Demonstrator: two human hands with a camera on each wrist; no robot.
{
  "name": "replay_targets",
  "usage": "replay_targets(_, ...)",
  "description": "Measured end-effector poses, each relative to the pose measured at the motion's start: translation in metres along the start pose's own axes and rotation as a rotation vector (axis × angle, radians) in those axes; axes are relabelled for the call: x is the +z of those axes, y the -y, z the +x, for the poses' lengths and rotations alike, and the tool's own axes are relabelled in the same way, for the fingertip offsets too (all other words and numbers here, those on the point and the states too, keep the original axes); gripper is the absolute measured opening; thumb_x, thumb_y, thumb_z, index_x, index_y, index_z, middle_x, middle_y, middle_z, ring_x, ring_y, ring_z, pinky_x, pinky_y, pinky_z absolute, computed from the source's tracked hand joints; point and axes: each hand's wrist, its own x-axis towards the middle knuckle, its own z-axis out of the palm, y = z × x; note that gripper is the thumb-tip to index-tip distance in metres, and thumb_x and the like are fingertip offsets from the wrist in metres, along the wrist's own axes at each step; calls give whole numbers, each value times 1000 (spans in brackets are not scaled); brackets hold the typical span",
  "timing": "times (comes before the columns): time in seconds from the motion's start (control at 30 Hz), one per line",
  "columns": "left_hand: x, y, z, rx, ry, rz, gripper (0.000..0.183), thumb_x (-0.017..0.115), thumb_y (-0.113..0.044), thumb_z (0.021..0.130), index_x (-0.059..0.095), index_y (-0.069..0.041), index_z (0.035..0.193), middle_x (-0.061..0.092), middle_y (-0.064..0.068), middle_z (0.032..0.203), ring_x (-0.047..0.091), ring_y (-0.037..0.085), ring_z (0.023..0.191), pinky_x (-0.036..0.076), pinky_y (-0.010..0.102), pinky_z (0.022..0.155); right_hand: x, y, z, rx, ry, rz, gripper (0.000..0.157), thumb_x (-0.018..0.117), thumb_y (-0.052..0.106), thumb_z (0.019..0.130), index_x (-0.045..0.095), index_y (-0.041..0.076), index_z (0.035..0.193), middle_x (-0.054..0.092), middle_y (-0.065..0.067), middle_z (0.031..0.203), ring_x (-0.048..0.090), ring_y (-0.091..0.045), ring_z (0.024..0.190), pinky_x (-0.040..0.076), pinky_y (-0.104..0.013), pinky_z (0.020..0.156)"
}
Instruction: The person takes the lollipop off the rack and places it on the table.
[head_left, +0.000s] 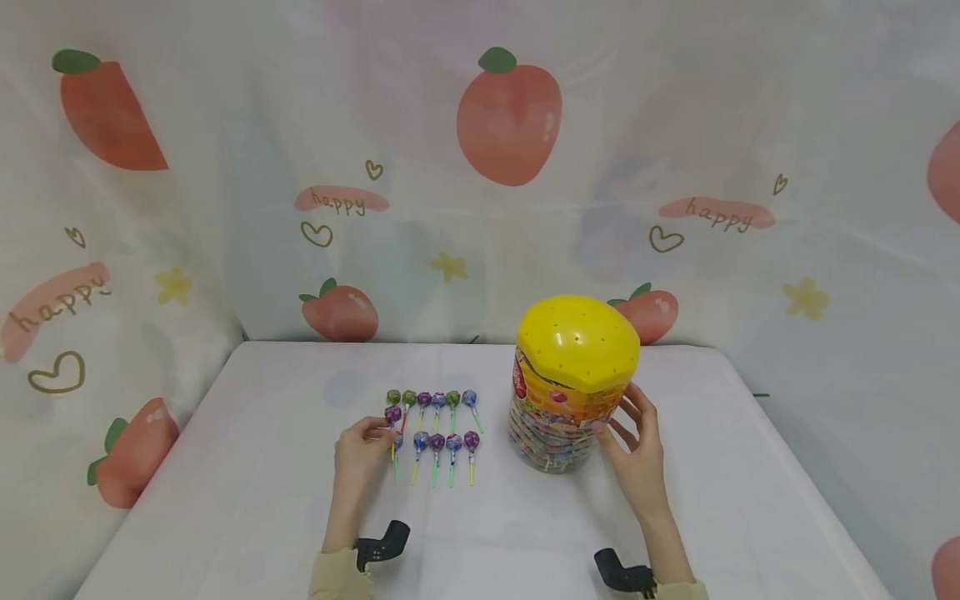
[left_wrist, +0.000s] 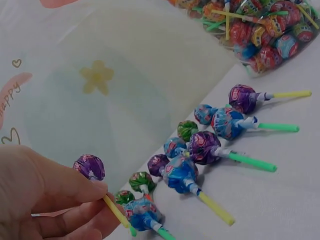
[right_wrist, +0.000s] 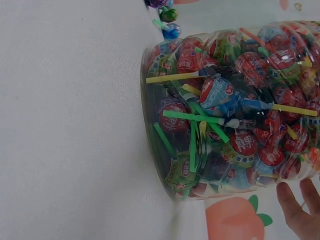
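Observation:
My left hand (head_left: 360, 454) pinches a purple lollipop (left_wrist: 90, 166) by its yellow stick, between thumb and fingers. Its wrapped head points away from me, just beyond the left end of the near row. A blue lollipop (left_wrist: 141, 214) lies right beside those fingertips. On the right, a clear plastic jar (head_left: 551, 442) full of wrapped lollipops stands upright under a yellow lid (head_left: 577, 342). My right hand (head_left: 639, 458) is at the jar's right side, thumb and fingers spread and fairly straight; the fingertips appear to touch it.
Two rows of lollipops lie on the white table (head_left: 247, 467): a far row with a green lollipop (head_left: 453, 398), and a near row with a purple lollipop (head_left: 471, 440) at its right end. A printed cloth backdrop (head_left: 405, 100) hangs behind the table.

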Motion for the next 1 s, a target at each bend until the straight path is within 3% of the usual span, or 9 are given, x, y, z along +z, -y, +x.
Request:
replay_targets(0.27,-13,9,0,-30,-30,134,20,65,-14,76,68,-4,93,71,14,83,64,27,76,41,28,59,-1,3,0,5,3,-8,70,61,5,84,24,16,142,33,-5,141,36,-2,123,40,-13,95)
replay_targets(0.47,-17,13,-3,-60,-10,237,20,63,-15,76,68,-3,91,70,12,80,62,23,68,39,28,53,-1,4,-1,25,1,3,69,61,5,84,25,16,142,33,-4,141,36,-4,124,40,-13,96)
replay_targets(0.7,-14,16,-2,-78,28,270,17,62,-12,75,68,-3,88,67,9,74,56,18,61,35,24,49,-1,4,-1,13,1,-6,70,61,5,84,24,15,142,34,-5,141,36,-2,123,40,-11,94)
replay_targets(1.0,-12,16,-3,-69,30,282,19,64,-13,73,68,-3,88,68,9,76,58,19,64,35,25,51,-2,3,-1,3,1,-10,70,61,5,84,24,15,142,34,-5,141,36,-1,122,40,-10,94)
